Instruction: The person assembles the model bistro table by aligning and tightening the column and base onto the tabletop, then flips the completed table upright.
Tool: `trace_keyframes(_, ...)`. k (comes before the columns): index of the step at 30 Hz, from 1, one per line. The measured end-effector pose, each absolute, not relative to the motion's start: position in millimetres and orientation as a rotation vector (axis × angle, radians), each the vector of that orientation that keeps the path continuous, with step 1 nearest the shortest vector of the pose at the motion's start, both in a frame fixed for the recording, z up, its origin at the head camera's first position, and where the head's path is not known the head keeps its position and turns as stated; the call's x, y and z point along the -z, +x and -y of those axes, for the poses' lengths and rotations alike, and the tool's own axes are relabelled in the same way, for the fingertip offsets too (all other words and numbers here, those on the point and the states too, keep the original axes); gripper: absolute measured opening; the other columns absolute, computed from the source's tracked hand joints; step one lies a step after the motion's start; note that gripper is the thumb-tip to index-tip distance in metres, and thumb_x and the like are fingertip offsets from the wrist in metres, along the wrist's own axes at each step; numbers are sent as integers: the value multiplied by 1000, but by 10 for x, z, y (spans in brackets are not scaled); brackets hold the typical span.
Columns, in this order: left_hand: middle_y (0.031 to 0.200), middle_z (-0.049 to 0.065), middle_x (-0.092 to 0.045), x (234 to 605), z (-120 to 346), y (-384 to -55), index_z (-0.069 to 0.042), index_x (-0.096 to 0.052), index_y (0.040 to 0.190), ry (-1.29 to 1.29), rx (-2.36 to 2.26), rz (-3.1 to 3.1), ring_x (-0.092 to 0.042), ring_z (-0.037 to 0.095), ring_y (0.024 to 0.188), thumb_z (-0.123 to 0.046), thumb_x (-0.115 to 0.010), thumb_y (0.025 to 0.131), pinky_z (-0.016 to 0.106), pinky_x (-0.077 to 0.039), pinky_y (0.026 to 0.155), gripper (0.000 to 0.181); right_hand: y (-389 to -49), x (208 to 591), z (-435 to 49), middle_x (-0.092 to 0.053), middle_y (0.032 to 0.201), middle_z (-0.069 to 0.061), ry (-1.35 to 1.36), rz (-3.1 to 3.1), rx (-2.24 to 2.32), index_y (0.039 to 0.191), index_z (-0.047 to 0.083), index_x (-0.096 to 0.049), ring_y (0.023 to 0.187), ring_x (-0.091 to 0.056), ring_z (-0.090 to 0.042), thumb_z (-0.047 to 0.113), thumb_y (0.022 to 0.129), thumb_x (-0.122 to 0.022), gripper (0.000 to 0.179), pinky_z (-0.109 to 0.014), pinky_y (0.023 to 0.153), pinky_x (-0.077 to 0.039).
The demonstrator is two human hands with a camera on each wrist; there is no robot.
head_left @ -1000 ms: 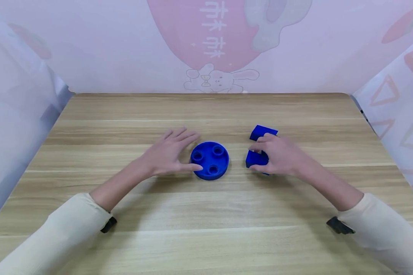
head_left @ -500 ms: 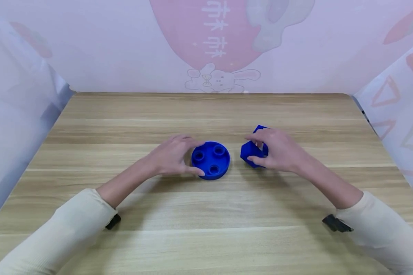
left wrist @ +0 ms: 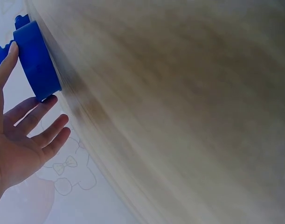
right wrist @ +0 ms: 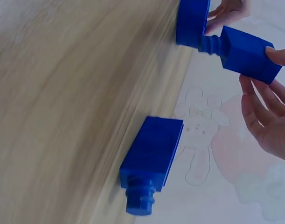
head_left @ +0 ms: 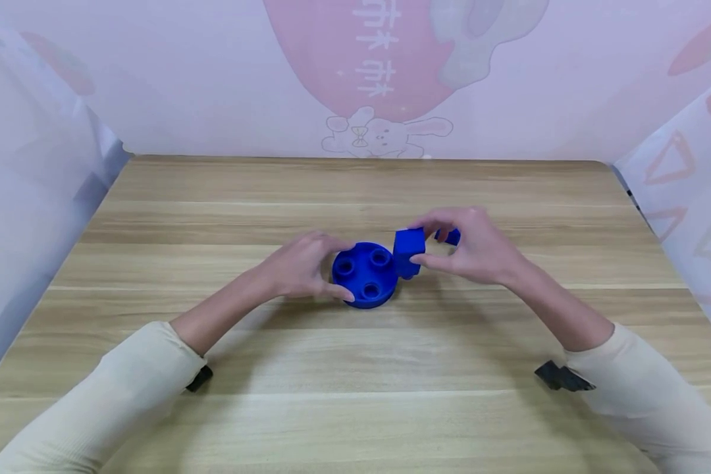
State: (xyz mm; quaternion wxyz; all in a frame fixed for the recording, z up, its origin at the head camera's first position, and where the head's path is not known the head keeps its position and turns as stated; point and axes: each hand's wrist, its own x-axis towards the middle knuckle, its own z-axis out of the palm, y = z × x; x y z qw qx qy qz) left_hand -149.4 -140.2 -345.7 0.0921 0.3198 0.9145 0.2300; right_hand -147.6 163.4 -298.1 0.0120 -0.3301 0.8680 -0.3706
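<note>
A round blue base (head_left: 365,268) with a raised rim and 3 ring-shaped sockets lies on the table. My left hand (head_left: 299,266) holds it from the left, thumb at the near rim and fingers at the far rim. My right hand (head_left: 480,247) pinches a blue block (head_left: 409,243) between thumb and fingers, just above the base's right edge. In the right wrist view a ridged round peg sticks out of this block (right wrist: 249,53), pointing down beside the base; whether they touch I cannot tell. Behind the right hand, a second blue block (head_left: 449,237) is partly hidden.
The second block lies on its side, its ridged peg showing in the right wrist view. Everything rests on a wood-grain table (head_left: 355,368). A pale printed panel (head_left: 213,79) stands along the back edge, with white cloth at both sides.
My right hand has lifted one block off the table, turned it upright and carried it left to the base. My left hand's fingers have closed in around the base's rim.
</note>
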Motion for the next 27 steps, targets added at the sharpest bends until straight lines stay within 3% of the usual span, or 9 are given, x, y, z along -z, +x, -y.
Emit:
trace_keyframes(6, 139, 17, -65, 3442, 1387, -1503, 3, -62, 139, 900, -696, -2699, -55, 39, 133, -48, -94, 72, 54, -42, 114, 91, -1468, 2976, -1550, -77, 108, -9, -997, -2573, 1326, 115, 1, -76, 87, -69, -24, 7, 81, -89, 38, -27, 79, -55)
trace_keyframes(18, 138, 16, -65, 3446, 1370, -1509, 2, -62, 140, 864, -712, -2685, -57, 36, 131, -48, -96, 70, 53, -45, 112, 93, -1442, 3048, -1359, -78, 107, -7, -1101, -2384, 1411, 116, 0, -75, 93, -71, -16, 3, 80, -88, 38, -44, 79, -60)
trace_keyframes(27, 139, 17, -65, 3402, 1366, -1501, 3, -61, 140, 865, -714, -2679, -56, 38, 133, -46, -96, 70, 54, -43, 113, 92, -1548, 3182, -1379, -76, 113, -8, -1325, -2387, 1193, 120, 1, -72, 92, -69, -22, 10, 81, -90, 44, -49, 77, -60)
